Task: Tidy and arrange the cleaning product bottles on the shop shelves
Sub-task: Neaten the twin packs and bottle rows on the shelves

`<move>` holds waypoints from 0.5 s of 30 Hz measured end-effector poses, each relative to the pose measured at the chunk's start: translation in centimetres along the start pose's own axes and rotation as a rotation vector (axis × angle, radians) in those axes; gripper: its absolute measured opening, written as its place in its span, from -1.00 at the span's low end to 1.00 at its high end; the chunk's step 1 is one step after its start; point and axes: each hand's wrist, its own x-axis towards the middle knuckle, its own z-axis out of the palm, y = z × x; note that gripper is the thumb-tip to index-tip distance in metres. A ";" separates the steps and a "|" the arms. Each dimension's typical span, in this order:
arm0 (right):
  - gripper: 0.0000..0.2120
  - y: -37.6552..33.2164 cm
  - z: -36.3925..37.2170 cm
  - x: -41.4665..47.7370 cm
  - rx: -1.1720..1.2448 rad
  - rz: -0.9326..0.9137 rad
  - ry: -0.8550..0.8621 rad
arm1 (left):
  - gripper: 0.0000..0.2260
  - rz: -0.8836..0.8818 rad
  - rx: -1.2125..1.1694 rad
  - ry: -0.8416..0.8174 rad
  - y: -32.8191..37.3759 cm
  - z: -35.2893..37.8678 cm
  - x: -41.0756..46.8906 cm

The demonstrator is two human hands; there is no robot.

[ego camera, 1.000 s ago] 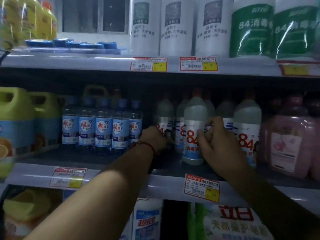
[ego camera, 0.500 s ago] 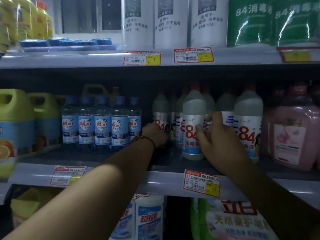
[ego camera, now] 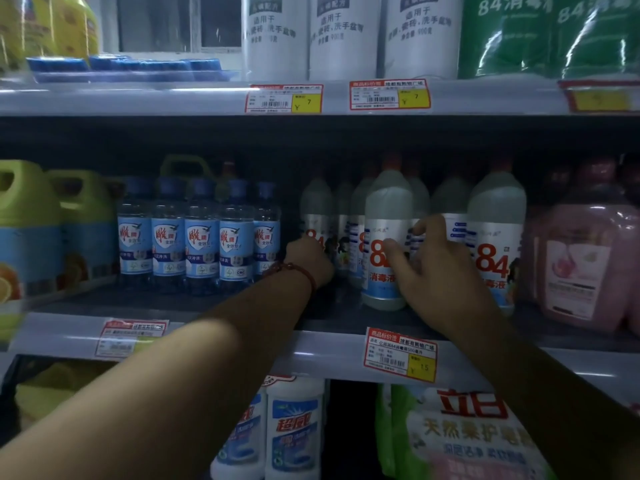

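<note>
While the right hand (ego camera: 433,268) wraps thumb and fingers round the front 84 bottle (ego camera: 386,216), upright near the front of the middle shelf (ego camera: 242,341), the left hand (ego camera: 306,259) reaches to a rear 84 bottle (ego camera: 315,209) (fingers hidden, so its grip I cannot tell).

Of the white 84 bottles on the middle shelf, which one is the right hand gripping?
The front 84 bottle, just left of the right hand; thumb and fingers pinch it, and it stands forward of the others.

Both forearms outstretched, left hand (ego camera: 308,259) knuckles-up, right hand (ego camera: 440,268) with fingers (ego camera: 425,226) curled, thumb forward.
</note>
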 end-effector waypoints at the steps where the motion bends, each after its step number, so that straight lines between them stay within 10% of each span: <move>1: -0.58 -0.1 0.0 0.0 -0.018 0.014 -0.008 | -0.66 0.026 -0.005 0.002 0.3 -0.1 -0.2; 15: -0.37 -0.5 -0.2 -0.3 -0.123 -0.005 -0.027 | -0.82 0.208 -0.273 -0.073 3.4 0.2 -0.7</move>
